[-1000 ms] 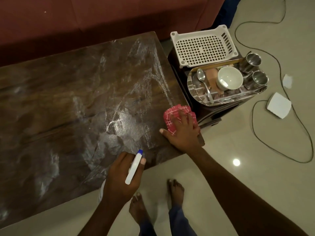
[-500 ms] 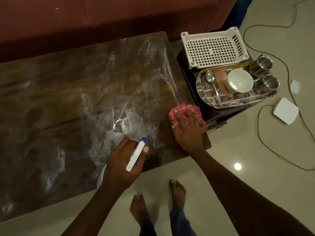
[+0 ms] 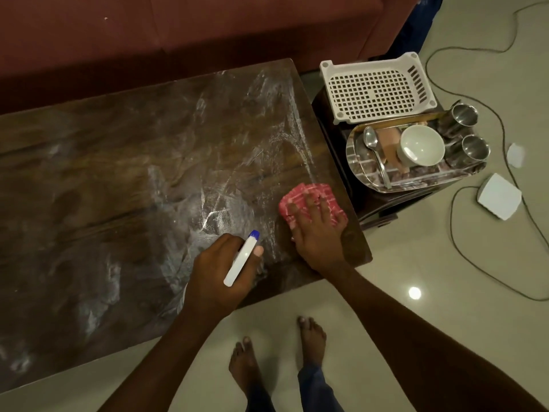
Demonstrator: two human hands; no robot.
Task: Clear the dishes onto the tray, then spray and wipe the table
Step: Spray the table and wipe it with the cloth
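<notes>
Red cloth [image 3: 309, 200] pressed flat on table [image 3: 118, 188] by right hand [image 3: 318, 236], fingers straight. Spray bottle [image 3: 242, 260] gripped by left hand [image 3: 219, 272].

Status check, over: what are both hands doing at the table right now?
Left hand grips spray bottle. Right hand presses pink cloth flat on table. Dishes on tray; nothing seen blocking the cloth.

Dim warm light; glare spot on floor [image 3: 414, 293]; streaky sheen on table [image 3: 208, 162].
</notes>
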